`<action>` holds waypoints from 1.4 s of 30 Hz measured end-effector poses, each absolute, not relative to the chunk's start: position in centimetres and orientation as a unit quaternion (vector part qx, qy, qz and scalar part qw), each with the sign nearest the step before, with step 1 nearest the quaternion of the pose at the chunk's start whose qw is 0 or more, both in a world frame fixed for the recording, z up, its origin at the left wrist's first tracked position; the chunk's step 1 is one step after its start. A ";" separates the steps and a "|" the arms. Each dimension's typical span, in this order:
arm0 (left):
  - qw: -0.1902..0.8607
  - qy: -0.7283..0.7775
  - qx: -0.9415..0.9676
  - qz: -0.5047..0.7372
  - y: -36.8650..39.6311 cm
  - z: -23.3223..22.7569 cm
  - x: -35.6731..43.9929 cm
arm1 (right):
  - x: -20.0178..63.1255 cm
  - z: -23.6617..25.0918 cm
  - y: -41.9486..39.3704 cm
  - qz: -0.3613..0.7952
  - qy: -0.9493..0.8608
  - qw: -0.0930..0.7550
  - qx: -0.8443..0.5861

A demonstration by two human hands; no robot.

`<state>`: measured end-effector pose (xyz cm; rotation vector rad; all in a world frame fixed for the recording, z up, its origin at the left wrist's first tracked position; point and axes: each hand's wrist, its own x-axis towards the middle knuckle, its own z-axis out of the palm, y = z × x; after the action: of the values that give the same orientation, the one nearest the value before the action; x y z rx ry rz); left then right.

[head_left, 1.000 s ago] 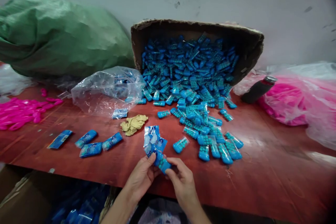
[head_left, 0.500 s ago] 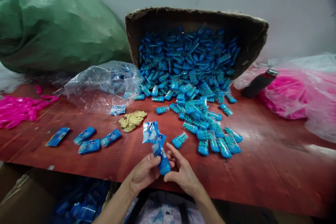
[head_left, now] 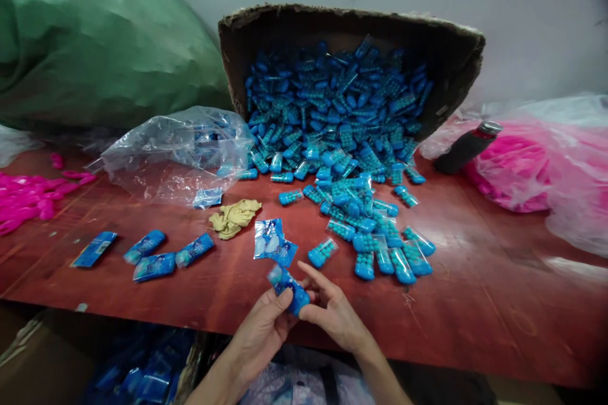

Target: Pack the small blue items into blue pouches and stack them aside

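1 cardboard box [head_left: 456, 63], 1 green sack [head_left: 95, 50], 2 hands [head_left: 304, 323]

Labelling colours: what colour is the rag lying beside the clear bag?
Pale yellow rag, clearest in the head view.

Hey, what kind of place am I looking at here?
Probably a small packing workshop. A tipped cardboard box spills hundreds of small blue packs onto a red table, with bulk bags, green and pink, alongside.
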<state>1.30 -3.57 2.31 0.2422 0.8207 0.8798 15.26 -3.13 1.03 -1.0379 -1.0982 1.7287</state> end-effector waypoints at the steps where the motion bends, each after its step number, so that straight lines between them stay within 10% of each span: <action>1: 0.813 0.389 0.115 0.418 -3.4 2.5 1.3 | 15.1 0.9 -3.2 0.681 -0.439 0.415 -0.413; 12: 0.687 0.515 0.155 0.488 -3.0 2.8 2.0 | 12.5 0.9 -4.5 0.466 -0.495 0.491 -0.544; 27: 0.464 0.663 0.306 0.500 -1.7 0.1 -0.6 | 10.7 -1.1 -5.0 0.632 -0.307 0.518 -0.488; 42: 0.771 0.456 0.128 0.425 -1.7 2.0 -0.5 | 12.6 -0.3 -5.1 0.367 -0.607 0.510 -0.487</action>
<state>-0.50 -1.73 2.01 0.2775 0.9885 0.9212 12.60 -5.08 -0.30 -1.1729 -1.4617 0.8844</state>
